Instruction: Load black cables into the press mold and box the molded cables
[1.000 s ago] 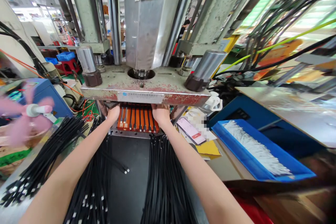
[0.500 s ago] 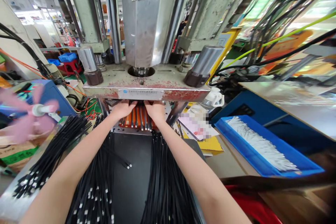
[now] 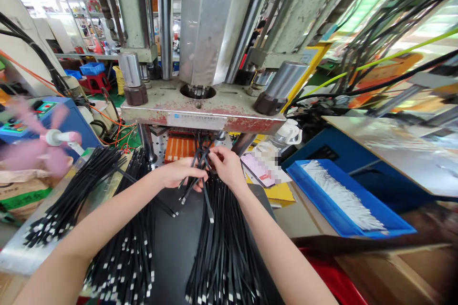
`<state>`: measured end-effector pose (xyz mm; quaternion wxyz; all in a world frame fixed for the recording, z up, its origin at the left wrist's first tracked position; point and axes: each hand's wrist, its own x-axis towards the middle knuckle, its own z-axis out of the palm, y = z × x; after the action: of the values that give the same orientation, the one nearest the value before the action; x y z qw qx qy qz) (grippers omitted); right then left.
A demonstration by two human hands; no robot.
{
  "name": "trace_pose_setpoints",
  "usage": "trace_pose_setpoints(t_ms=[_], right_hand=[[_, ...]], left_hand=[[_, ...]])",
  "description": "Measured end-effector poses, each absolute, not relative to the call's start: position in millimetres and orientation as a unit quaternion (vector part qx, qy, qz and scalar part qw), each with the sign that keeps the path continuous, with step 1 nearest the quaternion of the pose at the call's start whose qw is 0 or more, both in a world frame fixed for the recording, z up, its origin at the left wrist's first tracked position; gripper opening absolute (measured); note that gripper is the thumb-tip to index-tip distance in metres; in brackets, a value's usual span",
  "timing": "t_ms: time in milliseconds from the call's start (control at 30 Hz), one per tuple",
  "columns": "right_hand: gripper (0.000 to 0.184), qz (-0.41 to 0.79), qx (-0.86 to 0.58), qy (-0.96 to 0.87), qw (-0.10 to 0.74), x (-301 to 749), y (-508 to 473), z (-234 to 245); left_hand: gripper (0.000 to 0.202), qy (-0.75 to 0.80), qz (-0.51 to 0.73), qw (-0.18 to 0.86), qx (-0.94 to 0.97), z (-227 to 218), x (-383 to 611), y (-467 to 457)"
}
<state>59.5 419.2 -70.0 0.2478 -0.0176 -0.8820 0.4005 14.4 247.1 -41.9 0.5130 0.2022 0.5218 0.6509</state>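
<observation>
My left hand is wrapped round a loose bunch of black flat cables with small silver ends, some of which hang below the fingers. Close beside it, my right hand has thumb and fingers pinched on the same bunch. Both hands are just in front of an orange grooved block, which lies under the press's thick plate. Below my hands lies a large pile of black cables on the dark worktop.
More cable bundles lie on the left, near a spinning pink fan. At the right are a blue tray of white pieces, a pink sheet and a white jug. Steel posts flank the orange block.
Both hands have come out from under the press plate towards me, bringing the bunch of black cables off the orange block. Its grooves on the left now show without cables.
</observation>
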Motion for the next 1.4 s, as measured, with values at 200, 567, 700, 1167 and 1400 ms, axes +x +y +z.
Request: trace_pose_setpoints(t_ms=[200, 567, 700, 1167, 1400], right_hand=[[0.024, 0.315, -0.062, -0.899, 0.299, 80.4, 406.1, -69.5], [0.025, 0.307, -0.475, -0.807, 0.168, 269.9, 555.3, -184.4], [0.027, 0.195, -0.449, -0.864, 0.124, 277.2, 549.3, -188.7], [0.014, 0.226, 0.173, -0.954, -0.092, 60.7, 267.7, -109.2], [0.019, 0.154, 0.296, -0.942, 0.048, 76.1, 270.1, -100.0]], left_hand=[[0.044, 0.492, 0.695, 0.51, 0.122, -54.4, 48.5, 242.4], [0.034, 0.572, 0.694, 0.412, 0.148, -29.9, 86.1, 107.6], [0.038, 0.61, 0.74, 0.266, 0.099, -11.6, 71.7, 51.0], [0.055, 0.985, -0.17, -0.024, 0.006, -61.7, 8.7, -20.8], [0.056, 0.975, -0.145, -0.144, 0.087, -69.0, 12.3, -5.2]])
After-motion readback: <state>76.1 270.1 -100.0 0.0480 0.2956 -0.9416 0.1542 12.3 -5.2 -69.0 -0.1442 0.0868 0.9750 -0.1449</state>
